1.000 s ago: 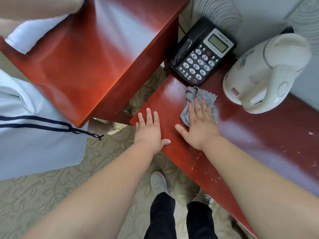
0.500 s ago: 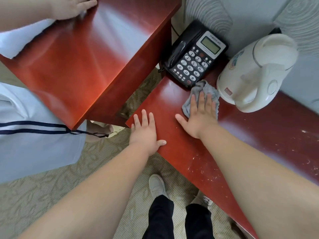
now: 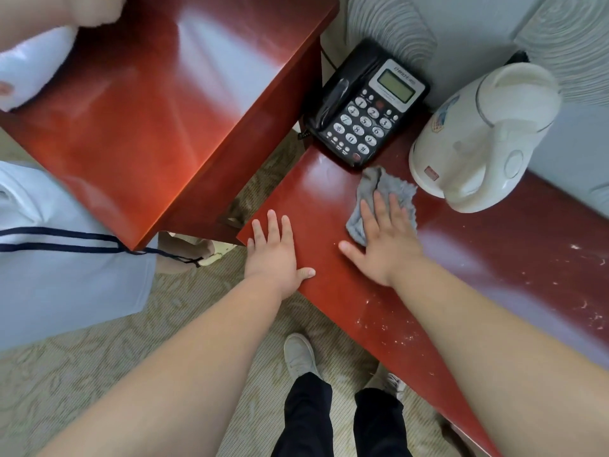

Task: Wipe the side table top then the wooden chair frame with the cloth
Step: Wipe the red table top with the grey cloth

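Note:
The reddish side table top (image 3: 494, 258) runs from centre to the right, with white specks on its near part. A crumpled grey cloth (image 3: 389, 192) lies on it between the phone and the kettle. My right hand (image 3: 382, 239) presses flat on the cloth, fingers spread over its near half. At the table's left corner my left hand (image 3: 273, 252) rests flat on the wood, holding nothing. No wooden chair frame is clearly in sight.
A black desk phone (image 3: 365, 107) sits at the table's far end; a white electric kettle (image 3: 481, 133) stands right of the cloth. A taller red-brown table (image 3: 158, 103) fills the upper left. Another person in pale clothing (image 3: 59, 258) stands left. Patterned carpet (image 3: 99, 374) below.
My right hand slid the cloth from just below the phone toward the kettle, then a little back toward me. My left hand stayed on the corner. The other person's hand shifted on the taller table.

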